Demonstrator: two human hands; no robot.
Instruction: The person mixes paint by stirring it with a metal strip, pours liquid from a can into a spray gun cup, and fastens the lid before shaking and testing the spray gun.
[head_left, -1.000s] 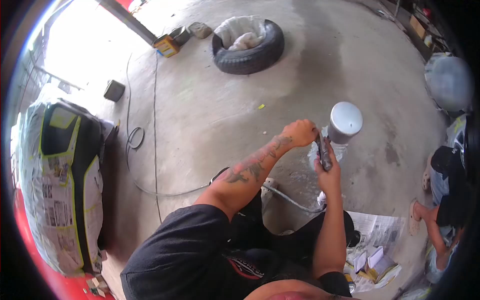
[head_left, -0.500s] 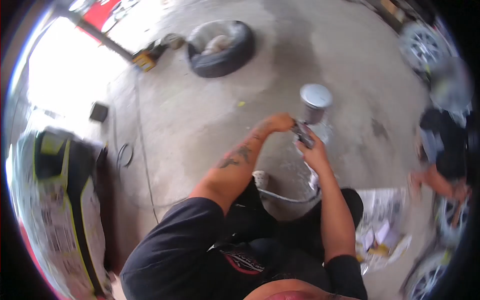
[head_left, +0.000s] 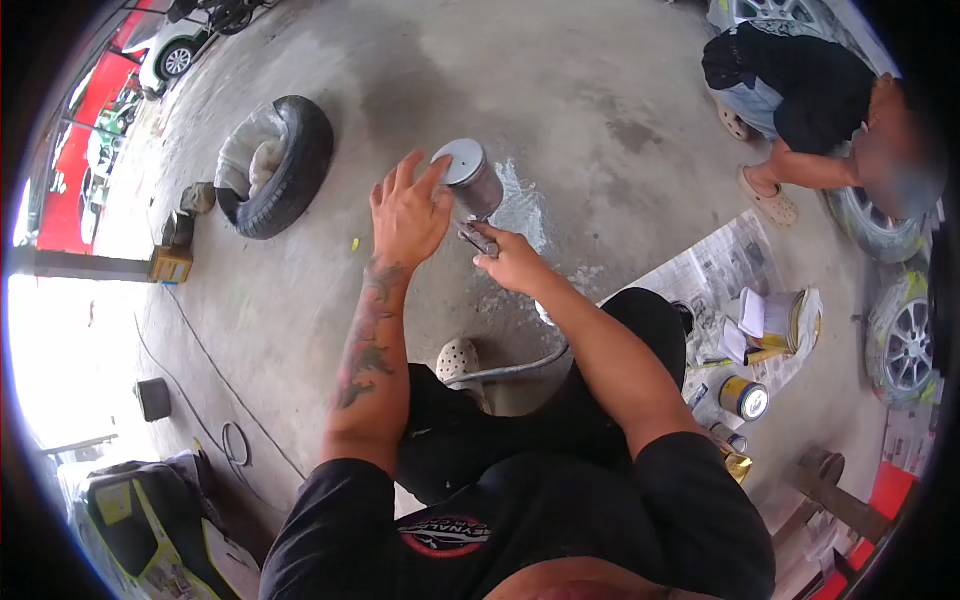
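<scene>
Left hand [head_left: 408, 215] has come off the spray gun [head_left: 478, 238], where it was a half second ago, and is now raised beside the cup [head_left: 480, 195]. Its grip is released: fingers spread, fingertips at the near edge of the round lid [head_left: 462, 160]; contact cannot be confirmed. Right hand [head_left: 516, 262] has its grip clenched around the spray gun. Cup sits above the spray gun, tilted, lid in place.

Positions, relative to the spray gun:
- Whitish patch [head_left: 522, 210] on the floor [head_left: 590, 60]: just right of it, partly behind the cup.
- Tire [head_left: 312, 165], plastic inside: well to the left.
- Hose [head_left: 515, 371]: below, passing behind the right forearm.
- Pale clog [head_left: 458, 358]: below, near the hose.
- Newspaper [head_left: 722, 262]: to the right, carrying cans, one [head_left: 743, 398] with a yellow-and-dark label.
- Co-worker [head_left: 815, 90]: far upper right, bent beside a wheel [head_left: 880, 228].
</scene>
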